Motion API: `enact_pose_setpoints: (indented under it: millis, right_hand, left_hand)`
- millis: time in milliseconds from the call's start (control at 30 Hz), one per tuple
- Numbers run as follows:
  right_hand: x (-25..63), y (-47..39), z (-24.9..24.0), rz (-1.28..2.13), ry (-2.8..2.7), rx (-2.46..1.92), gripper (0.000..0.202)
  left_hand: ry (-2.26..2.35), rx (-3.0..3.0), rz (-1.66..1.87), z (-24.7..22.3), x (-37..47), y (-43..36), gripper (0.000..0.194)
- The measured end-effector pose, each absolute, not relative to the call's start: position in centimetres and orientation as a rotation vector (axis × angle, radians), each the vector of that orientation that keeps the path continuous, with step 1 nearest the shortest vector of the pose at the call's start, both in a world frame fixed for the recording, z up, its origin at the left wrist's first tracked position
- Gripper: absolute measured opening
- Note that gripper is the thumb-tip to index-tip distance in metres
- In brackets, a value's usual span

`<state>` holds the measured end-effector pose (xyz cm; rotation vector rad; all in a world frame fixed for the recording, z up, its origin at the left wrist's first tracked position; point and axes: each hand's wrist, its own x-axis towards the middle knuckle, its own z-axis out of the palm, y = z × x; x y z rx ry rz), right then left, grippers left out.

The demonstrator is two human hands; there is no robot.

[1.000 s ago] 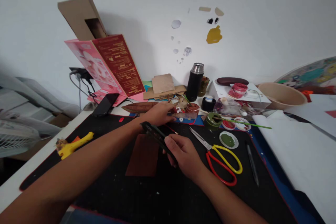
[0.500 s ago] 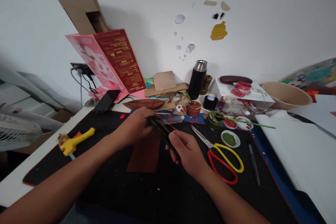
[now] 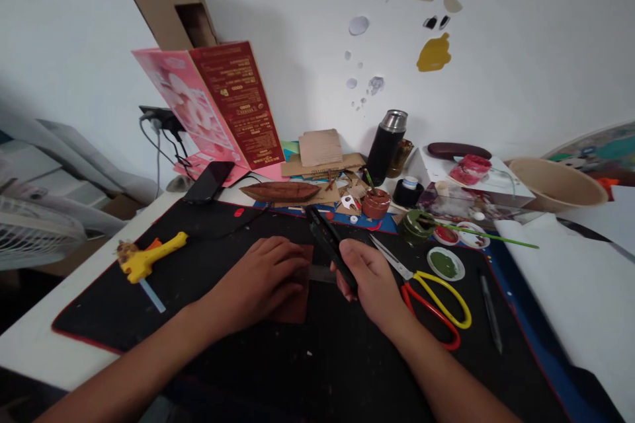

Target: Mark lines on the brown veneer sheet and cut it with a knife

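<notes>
Reddish-brown flat rectangular sheet [image 3: 294,310]: lies on the black red-edged mat [image 3: 238,370] over the white worktop [image 3: 74,367], partly covered by the left hand.
Left hand [image 3: 258,283]: comes over the sheet from its left, palm down, fingers lightly bent; whether they pinch anything or only press down, I cannot tell.
Clear narrow flat strip [image 3: 321,274]: reaches from the left fingertips out past the sheet's right edge; its other end is hidden.
Right hand [image 3: 370,274]: right of the sheet, fingers and thumb wrapped firmly around the black slim object.
Black slim elongated object [image 3: 323,232]: tilted, its free end pointing beyond the sheet.
Metal scissors with red and yellow handles [image 3: 407,274]: right of the sheet, blades apart.
Dark slender pen [image 3: 490,310]: farther right of the sheet.
Yellow gun-shaped tool [image 3: 146,263]: well left of the sheet, with a pale blue stick [image 3: 152,295] protruding.
Brown boat-shaped piece [image 3: 280,192]: beyond the sheet.
Black cylindrical flask with silver top [image 3: 383,152]: beyond the sheet and to its right, upright.
</notes>
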<state>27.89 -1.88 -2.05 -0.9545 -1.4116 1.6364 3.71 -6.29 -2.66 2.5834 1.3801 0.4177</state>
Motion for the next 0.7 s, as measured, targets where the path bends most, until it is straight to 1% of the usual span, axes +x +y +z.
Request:
enact_pose_setpoints:
  millis: [133,300,400,567,633,700]
  right_hand:
    - [27.9,-1.9,-2.2,1.641,-1.397,-0.966,0.071]
    - [27.9,-1.8,-2.5,1.642,-1.408,-0.972,0.072]
    - [27.8,-1.8,-2.7,1.648,-1.42,-0.981,0.071]
    - [27.7,-1.7,-2.9,1.645,-1.436,-0.998,0.071]
    - [27.7,-1.8,-3.0,1.639,-1.433,-1.008,0.071]
    - [27.8,-1.8,-3.0,1.633,-1.437,-1.017,0.071]
  left_hand:
    - [1.282,2.613,0.432,-3.4,4.0,-6.4,0.036]
    - [1.272,2.611,0.444,-4.1,3.7,-6.6,0.038]
    - [1.257,2.612,0.437,-4.4,3.6,-6.6,0.047]
    - [1.307,2.593,0.432,-5.0,3.8,-5.7,0.07]
    - [1.3,2.591,0.426,-5.1,4.1,-5.3,0.073]
    - [1.275,2.591,0.418,-5.0,4.3,-5.0,0.072]
